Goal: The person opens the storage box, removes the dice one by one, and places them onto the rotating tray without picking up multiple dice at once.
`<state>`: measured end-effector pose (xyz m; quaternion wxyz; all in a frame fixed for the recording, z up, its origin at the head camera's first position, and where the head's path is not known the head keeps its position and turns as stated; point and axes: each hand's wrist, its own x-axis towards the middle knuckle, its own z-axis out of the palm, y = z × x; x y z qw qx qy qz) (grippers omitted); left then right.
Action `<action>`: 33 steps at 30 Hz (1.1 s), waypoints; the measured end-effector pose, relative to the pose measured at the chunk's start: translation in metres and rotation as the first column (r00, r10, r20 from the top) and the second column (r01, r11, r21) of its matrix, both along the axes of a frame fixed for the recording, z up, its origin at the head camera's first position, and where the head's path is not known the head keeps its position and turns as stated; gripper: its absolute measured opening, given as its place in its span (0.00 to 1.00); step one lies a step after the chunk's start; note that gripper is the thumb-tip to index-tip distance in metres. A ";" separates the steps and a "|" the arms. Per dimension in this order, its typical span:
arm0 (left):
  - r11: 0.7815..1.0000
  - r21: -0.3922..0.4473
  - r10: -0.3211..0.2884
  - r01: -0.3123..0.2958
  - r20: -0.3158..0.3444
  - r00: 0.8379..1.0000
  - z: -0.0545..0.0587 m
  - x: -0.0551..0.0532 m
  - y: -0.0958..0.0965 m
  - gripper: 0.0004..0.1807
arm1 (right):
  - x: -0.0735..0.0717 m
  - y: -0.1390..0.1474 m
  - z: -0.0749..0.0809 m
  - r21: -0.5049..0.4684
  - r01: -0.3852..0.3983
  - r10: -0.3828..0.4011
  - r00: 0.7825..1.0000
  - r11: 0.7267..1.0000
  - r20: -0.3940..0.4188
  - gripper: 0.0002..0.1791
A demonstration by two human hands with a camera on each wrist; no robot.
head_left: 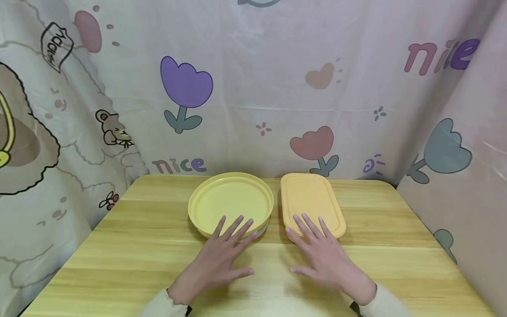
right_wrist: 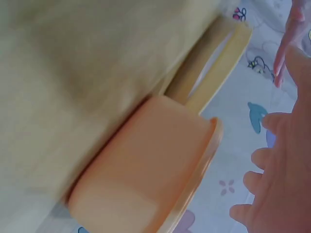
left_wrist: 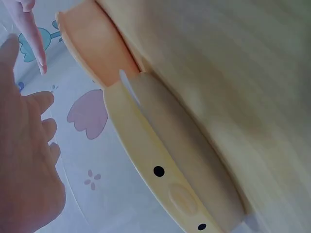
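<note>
A round container with a yellow lid (head_left: 231, 200) stands left of centre on the table; black dots mark the lid's side (left_wrist: 146, 155) in the left wrist view. To its right is an orange rectangular box (head_left: 310, 198) with a rimmed lid, its smooth side wall (right_wrist: 141, 165) showing in the right wrist view. My left hand (head_left: 219, 259) is held with fingers spread, its fingertips overlapping the round lid's near edge in the head view. My right hand (head_left: 325, 257), also with spread fingers, overlaps the box's near end. Both hands hold nothing.
The containers stand on a light wood-grain table (head_left: 130, 246), near its back edge. A printed curtain (head_left: 253, 88) with flowers and bears hangs behind the table and down both sides.
</note>
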<state>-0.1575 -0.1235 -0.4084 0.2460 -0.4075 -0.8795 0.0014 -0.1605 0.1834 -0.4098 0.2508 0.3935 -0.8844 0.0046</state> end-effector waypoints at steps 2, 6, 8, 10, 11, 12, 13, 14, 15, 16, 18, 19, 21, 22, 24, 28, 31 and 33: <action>1.000 0.002 0.011 -0.011 0.036 0.999 0.002 -0.002 0.002 0.42 | -0.004 0.000 0.002 -0.003 0.020 -0.020 1.000 1.000 0.019 0.45; 0.998 0.060 0.007 -0.017 0.156 0.988 0.009 -0.005 0.012 0.45 | -0.013 0.002 0.005 -0.018 0.056 -0.055 0.996 0.998 0.063 0.46; 0.992 0.121 -0.014 -0.017 0.250 0.968 0.013 -0.004 0.021 0.46 | -0.018 0.003 0.006 -0.013 0.079 -0.078 0.992 0.997 0.095 0.47; 0.977 0.211 -0.056 -0.022 0.359 0.932 0.015 -0.004 0.031 0.47 | -0.023 0.005 0.006 -0.010 0.107 -0.104 0.985 0.994 0.140 0.47; 0.965 0.261 -0.081 -0.034 0.418 0.905 0.015 -0.005 0.036 0.47 | -0.025 0.006 0.007 -0.007 0.125 -0.122 0.979 0.992 0.166 0.47; 0.948 0.314 -0.111 -0.053 0.482 0.869 0.016 -0.006 0.042 0.47 | -0.028 0.008 0.007 -0.005 0.142 -0.138 0.971 0.990 0.193 0.47; 0.927 0.366 -0.143 -0.079 0.543 0.828 0.015 -0.007 0.048 0.48 | -0.029 0.009 0.008 -0.008 0.158 -0.153 0.964 0.987 0.219 0.48; 0.903 0.415 -0.174 -0.110 0.588 0.790 0.014 -0.009 0.054 0.48 | -0.031 0.010 0.009 -0.016 0.172 -0.163 0.956 0.985 0.244 0.48; 0.875 0.462 -0.206 -0.143 0.625 0.753 0.013 -0.012 0.061 0.49 | -0.033 0.012 0.011 -0.021 0.186 -0.174 0.949 0.982 0.264 0.48; 0.846 0.502 -0.234 -0.180 0.652 0.721 0.011 -0.015 0.067 0.50 | -0.035 0.013 0.012 -0.030 0.196 -0.179 0.942 0.980 0.285 0.48; 0.787 0.564 -0.285 -0.251 0.692 0.663 0.006 -0.023 0.080 0.51 | -0.037 0.016 0.015 -0.048 0.209 -0.183 0.929 0.977 0.321 0.49; 0.766 0.580 -0.297 -0.278 0.702 0.647 0.003 -0.027 0.086 0.52 | -0.038 0.017 0.016 -0.056 0.213 -0.182 0.924 0.975 0.336 0.49; 0.725 0.608 -0.323 -0.324 0.715 0.620 -0.003 -0.034 0.096 0.53 | -0.041 0.020 0.018 -0.061 0.217 -0.181 0.915 0.974 0.362 0.49; 0.706 0.618 -0.334 -0.345 0.721 0.607 -0.007 -0.037 0.100 0.53 | -0.041 0.022 0.018 -0.067 0.218 -0.178 0.910 0.974 0.374 0.49; 0.673 0.637 -0.360 -0.375 0.726 0.586 -0.012 -0.041 0.107 0.55 | -0.042 0.025 0.018 -0.074 0.219 -0.174 0.905 0.973 0.388 0.50; 0.626 0.676 -0.424 -0.389 0.713 0.558 -0.020 -0.046 0.118 0.59 | -0.043 0.031 0.015 -0.088 0.220 -0.168 0.900 0.971 0.403 0.51; 0.601 0.686 -0.452 -0.409 0.715 0.534 -0.023 -0.048 0.122 0.60 | -0.044 0.034 0.014 -0.089 0.224 -0.168 0.894 0.970 0.416 0.50; 0.576 0.685 -0.467 -0.446 0.723 0.508 -0.024 -0.050 0.125 0.60 | -0.044 0.034 0.013 -0.086 0.227 -0.170 0.889 0.970 0.425 0.49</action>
